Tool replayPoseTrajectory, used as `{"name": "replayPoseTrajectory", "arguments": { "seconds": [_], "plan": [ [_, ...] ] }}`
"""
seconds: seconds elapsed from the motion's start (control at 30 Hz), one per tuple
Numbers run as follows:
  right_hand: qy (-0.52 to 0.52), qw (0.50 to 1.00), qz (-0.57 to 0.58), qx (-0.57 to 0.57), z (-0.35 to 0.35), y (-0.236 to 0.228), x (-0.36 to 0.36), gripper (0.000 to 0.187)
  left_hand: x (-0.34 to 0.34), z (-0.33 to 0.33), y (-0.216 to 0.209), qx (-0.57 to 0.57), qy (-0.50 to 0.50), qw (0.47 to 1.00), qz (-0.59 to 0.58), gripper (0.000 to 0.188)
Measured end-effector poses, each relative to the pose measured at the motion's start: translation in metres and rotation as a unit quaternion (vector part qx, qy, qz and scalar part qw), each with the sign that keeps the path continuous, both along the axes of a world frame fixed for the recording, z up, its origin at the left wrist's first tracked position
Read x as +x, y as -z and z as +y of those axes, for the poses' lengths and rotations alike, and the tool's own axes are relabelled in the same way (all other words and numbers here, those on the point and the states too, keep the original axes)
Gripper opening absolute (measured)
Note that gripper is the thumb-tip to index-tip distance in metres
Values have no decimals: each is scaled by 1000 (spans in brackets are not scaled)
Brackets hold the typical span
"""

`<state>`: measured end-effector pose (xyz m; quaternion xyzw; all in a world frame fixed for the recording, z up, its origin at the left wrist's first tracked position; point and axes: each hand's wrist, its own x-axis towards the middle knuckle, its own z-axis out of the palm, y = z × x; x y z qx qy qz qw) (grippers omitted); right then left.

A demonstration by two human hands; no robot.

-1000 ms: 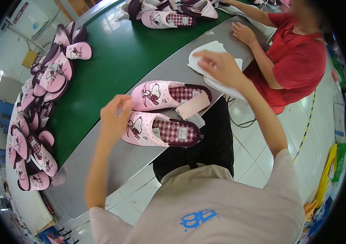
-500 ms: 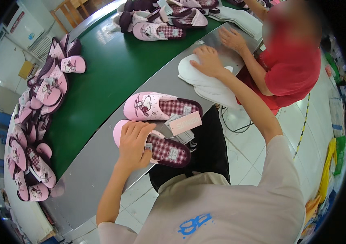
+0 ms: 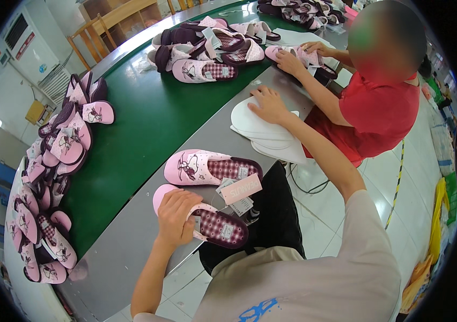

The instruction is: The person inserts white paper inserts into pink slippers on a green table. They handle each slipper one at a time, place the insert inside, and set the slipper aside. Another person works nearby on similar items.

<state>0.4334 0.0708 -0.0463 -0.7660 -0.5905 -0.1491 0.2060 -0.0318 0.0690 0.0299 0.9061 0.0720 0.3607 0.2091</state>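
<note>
A footwear workshop or small factory: matching pink slippers (image 3: 68,147) lie heaped along a long green worktop (image 3: 142,139) with a metal border (image 3: 110,231), white cut-outs (image 3: 266,134) are stacked there, a red-clad co-worker (image 3: 381,118) handles slippers, and yellow-and-black tape (image 3: 397,183) marks the tiled floor (image 3: 370,201).

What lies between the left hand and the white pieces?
In the head view, the farther pink slipper lies between the left hand and the white pieces, with grey tabletop beyond it.
</note>
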Motion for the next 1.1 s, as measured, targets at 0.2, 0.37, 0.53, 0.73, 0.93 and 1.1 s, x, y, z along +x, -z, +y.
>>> {"name": "replayPoseTrajectory", "arguments": {
  "seconds": [0.2, 0.37, 0.53, 0.73, 0.93, 1.1],
  "plan": [
    [-13, 995, -54, -86, -30, -28, -28, 46, -1, -5, -1, -12, -41, 999, 10, 31],
    [-134, 984, 2, -119, -83, -46, -40, 63, -1, 1, 10, 1, -27, 1000, -13, 28],
    [-138, 969, 48, -198, -121, -68, -63, 85, 1, 4, 13, 8, -22, 999, -33, 26],
    [-70, 972, 32, -221, -127, -85, -84, 75, 3, 6, 11, 7, -23, 999, -38, 24],
    [-82, 988, -83, -104, -102, -64, -93, 60, 3, 5, 6, 9, -23, 1000, -17, 27],
    [-83, 987, -40, -134, -91, -62, -89, 49, -9, -4, 6, 8, -84, 995, 44, 41]
  ]
}}
